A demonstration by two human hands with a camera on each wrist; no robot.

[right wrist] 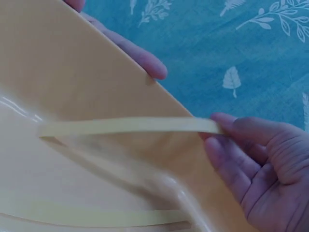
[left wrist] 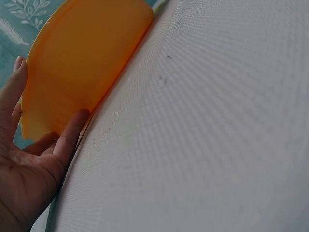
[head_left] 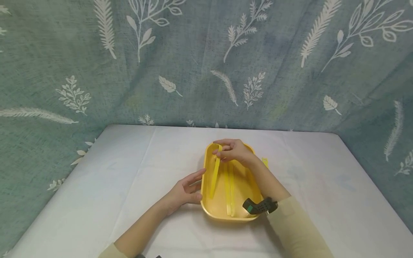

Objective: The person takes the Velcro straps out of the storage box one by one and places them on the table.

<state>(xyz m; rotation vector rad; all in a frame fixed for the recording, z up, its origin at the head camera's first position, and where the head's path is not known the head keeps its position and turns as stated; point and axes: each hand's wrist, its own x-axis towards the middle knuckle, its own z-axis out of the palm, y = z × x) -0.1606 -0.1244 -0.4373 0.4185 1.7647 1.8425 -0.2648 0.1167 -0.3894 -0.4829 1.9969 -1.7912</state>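
White tbl: yellow tray w/ strips inside; R hand pinching 1, L hand loosely touching tray.

Soft light fills the head view, with faint shadow beside the yellow tray; the left wrist view is dimmer, the right hazy with glare streaks

Yellow strip pinched aslant in right hand, rounded yellow tray beneath, two strips lengthwise inside
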